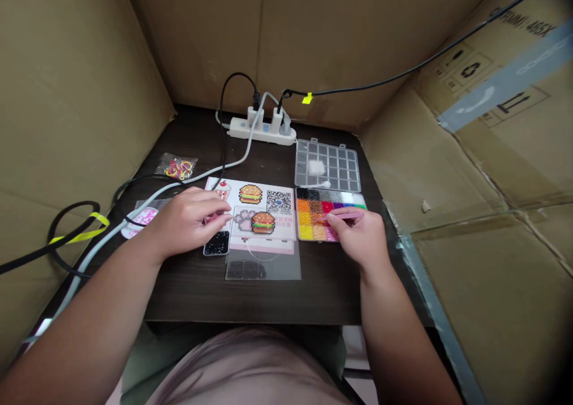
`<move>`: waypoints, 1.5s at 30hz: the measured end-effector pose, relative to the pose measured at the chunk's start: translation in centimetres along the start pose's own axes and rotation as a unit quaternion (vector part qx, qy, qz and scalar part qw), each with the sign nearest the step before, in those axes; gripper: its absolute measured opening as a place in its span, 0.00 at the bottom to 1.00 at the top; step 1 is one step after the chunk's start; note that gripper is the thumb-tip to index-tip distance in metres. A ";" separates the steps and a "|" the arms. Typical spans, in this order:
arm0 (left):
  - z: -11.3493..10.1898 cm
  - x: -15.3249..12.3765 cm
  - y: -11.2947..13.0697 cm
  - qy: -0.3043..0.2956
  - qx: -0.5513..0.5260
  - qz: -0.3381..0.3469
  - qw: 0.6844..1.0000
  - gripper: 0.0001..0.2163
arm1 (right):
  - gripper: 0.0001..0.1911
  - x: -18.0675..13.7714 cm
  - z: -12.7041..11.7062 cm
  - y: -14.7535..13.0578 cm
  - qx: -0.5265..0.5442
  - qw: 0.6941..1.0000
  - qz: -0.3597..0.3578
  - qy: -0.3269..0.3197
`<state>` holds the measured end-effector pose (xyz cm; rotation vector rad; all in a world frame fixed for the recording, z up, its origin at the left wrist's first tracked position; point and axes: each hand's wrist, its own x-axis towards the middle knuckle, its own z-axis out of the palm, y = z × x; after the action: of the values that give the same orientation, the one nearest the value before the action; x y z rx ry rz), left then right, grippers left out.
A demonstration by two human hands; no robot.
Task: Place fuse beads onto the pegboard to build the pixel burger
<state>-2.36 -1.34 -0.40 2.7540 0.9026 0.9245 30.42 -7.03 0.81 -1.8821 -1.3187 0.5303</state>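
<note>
In my right hand (360, 238) is a pair of pink tweezers (344, 215), pinched between thumb and fingers. Their tips reach over the orange and tan compartments of the bead box (305, 232), which holds small beads sorted by colour. My left hand (190, 220) hovers at the left side of the pattern sheet (275, 190), thumb and fingers apart with nothing seen between them. A clear pegboard (286, 267) overlaps the sheet, and a burger made of beads (262, 222) lies on it. Below my left fingers sits a small tray of black beads (217, 244).
The box's clear lid (329, 160) lies folded back, with a white piece on it. Behind stands a power strip (262, 131) with plugs and cables. A bag of coloured rings (176, 167) and a round pink-and-white item (139, 223) are at left. Cardboard walls (215, 34) enclose the table.
</note>
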 end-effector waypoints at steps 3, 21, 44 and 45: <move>0.0 0.0 0.0 0.000 -0.001 -0.003 1.000 0.07 | 0.08 0.0 0.0 0.1 0.001 1.000 -0.009 0.006; -0.1 0.1 0.1 -0.005 0.002 0.001 1.000 0.07 | 0.07 0.0 0.1 0.6 0.006 1.000 -0.010 0.010; -0.1 0.3 0.4 -0.028 -0.020 -0.037 0.999 0.10 | 0.05 -3.1 5.5 -2.7 0.145 0.978 -0.087 -0.124; -0.1 0.2 0.4 -0.028 -0.021 -0.037 0.999 0.10 | 0.06 -3.1 5.5 -2.6 0.143 0.978 -0.084 -0.124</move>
<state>-2.10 -1.52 -0.06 2.6772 0.9571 0.8388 23.80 -7.47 -0.82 -1.4894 -1.4589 0.8401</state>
